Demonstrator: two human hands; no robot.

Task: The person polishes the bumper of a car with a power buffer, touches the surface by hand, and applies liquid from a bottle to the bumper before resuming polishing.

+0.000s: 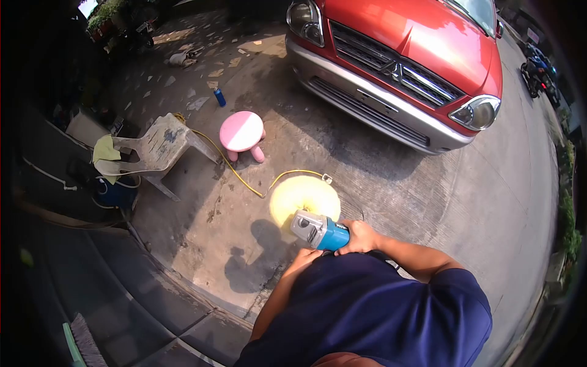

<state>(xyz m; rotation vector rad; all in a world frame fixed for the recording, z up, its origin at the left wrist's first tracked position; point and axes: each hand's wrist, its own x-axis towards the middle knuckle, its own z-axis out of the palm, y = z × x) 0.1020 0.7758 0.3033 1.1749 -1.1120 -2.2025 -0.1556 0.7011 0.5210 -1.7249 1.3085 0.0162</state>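
While my right hand wraps its fingers around the blue polisher at my chest, my left hand touches it from below, fingers hidden: I cannot tell their grip. Its yellow pad points toward the red car.

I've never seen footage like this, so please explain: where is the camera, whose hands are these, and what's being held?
This is one view from a camera worn on a person's head, looking down. There is no robot: those are the person's own bare hands. The right hand grips a blue and grey polisher with a round yellow pad; the left hand sits beneath it, grip hidden. On the concrete ground stand a red car, a pink stool and a plastic chair.
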